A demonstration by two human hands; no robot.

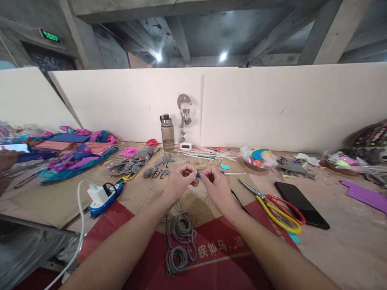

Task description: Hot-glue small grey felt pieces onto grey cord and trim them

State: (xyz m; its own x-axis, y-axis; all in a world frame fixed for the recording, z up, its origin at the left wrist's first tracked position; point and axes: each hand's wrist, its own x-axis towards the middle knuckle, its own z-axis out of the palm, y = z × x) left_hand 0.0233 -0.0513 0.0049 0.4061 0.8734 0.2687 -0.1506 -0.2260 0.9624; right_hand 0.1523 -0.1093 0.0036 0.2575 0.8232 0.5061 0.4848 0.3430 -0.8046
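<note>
My left hand (182, 180) and my right hand (215, 184) meet over the middle of the cardboard, fingertips pinched close together. What they pinch is too small to make out. Behind my right fingers a bit of blue shows, and a thin white stick (238, 173) extends to the right. Below my hands, a coiled grey cord (182, 229) lies on the red printed sheet (223, 257). Grey felt pieces with pink dots (128, 163) lie left of my left hand. Scissors with red and yellow handles (279, 213) rest to the right, blades partly apart.
A black phone (302, 205) lies beside the scissors. Further back stand a water bottle (167, 135), a small digital clock (185, 146) and a grey moon-shaped hanging ornament (184, 102). A blue power strip (105, 200) with a white charger is at left. Another person's hand (9, 158) shows far left.
</note>
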